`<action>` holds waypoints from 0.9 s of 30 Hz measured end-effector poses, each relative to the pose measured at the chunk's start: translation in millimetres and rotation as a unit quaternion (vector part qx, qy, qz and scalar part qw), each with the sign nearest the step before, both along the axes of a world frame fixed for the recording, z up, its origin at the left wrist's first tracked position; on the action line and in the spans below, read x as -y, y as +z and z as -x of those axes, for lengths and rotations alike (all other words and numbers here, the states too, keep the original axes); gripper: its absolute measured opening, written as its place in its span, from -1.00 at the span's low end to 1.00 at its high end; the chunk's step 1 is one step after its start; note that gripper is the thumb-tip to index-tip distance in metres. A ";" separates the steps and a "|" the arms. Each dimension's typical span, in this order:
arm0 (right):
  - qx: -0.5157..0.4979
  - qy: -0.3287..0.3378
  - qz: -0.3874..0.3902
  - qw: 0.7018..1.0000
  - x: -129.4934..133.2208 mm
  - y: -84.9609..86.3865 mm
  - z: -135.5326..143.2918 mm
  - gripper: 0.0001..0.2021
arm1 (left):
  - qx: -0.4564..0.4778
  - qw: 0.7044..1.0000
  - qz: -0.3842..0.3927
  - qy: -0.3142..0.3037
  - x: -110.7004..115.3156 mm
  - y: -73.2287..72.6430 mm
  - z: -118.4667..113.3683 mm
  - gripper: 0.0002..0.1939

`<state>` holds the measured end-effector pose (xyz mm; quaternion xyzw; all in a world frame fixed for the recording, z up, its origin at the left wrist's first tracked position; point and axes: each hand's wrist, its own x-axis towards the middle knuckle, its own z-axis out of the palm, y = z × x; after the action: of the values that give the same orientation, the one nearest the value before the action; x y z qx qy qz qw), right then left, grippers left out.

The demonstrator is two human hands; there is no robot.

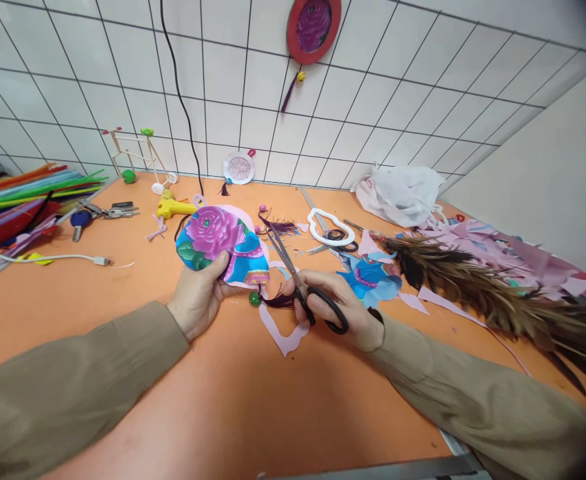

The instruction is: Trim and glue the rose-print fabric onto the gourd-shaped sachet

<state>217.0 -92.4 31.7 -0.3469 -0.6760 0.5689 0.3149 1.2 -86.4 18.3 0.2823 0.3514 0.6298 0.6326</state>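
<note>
My left hand [200,293] grips a rounded fabric piece [223,243] printed with a pink rose on blue, its thumb on the front. Pink backing shows along the upper and right edges. A green bead [255,299] with a dark tassel [279,300] hangs at its lower edge. In my right hand [343,303] are black-handled scissors [317,308], their blades pointing up and left beside the fabric's right edge. The blades look nearly closed. A pink cut-off strip [283,341] lies on the table below the scissors.
On the orange table [213,400] lie a yellow glue gun [173,205], keys [115,212], a white wavy frame [330,228] and blue scraps [370,277]. Brown feathers [473,283] and a white plastic bag [397,193] are at right. Coloured pipe cleaners [37,190] lie left.
</note>
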 end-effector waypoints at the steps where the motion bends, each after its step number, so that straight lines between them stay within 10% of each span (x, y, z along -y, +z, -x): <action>1: 0.000 0.000 0.004 1.000 -0.2 -0.4 0.0 -0.43 | 0.005 1.000 0.000 0.005 -0.3 0.2 0.0 -0.74; 8: -0.016 -0.006 0.012 1.000 2.0 -5.9 2.5 -0.48 | 0.013 1.000 0.015 0.025 -2.2 1.0 -0.3 -0.80; 13: 0.063 -0.148 -0.086 0.983 -7.2 -2.9 0.9 -0.56 | -0.011 1.000 -0.007 0.003 -0.2 0.2 -1.0 -0.71; 16: 0.226 -0.215 -0.177 0.933 -18.6 6.0 -5.3 -0.61 | -0.031 0.999 -0.019 -0.017 1.5 -1.2 -2.0 -0.58; 22: 0.582 -0.167 -0.304 0.735 -30.4 16.5 -16.8 -0.78 | -0.035 0.997 -0.057 -0.048 4.1 -1.8 -3.9 -0.42; 27: 0.601 -0.104 -0.307 0.730 -31.6 19.3 -17.9 -0.83 | -0.056 0.990 -0.069 -0.107 6.4 -2.0 -3.2 -0.46</action>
<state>234.9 -60.7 51.0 -0.5690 -0.8216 -0.0331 -0.0109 4.4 -92.8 16.3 0.3963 0.3096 0.5643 0.6547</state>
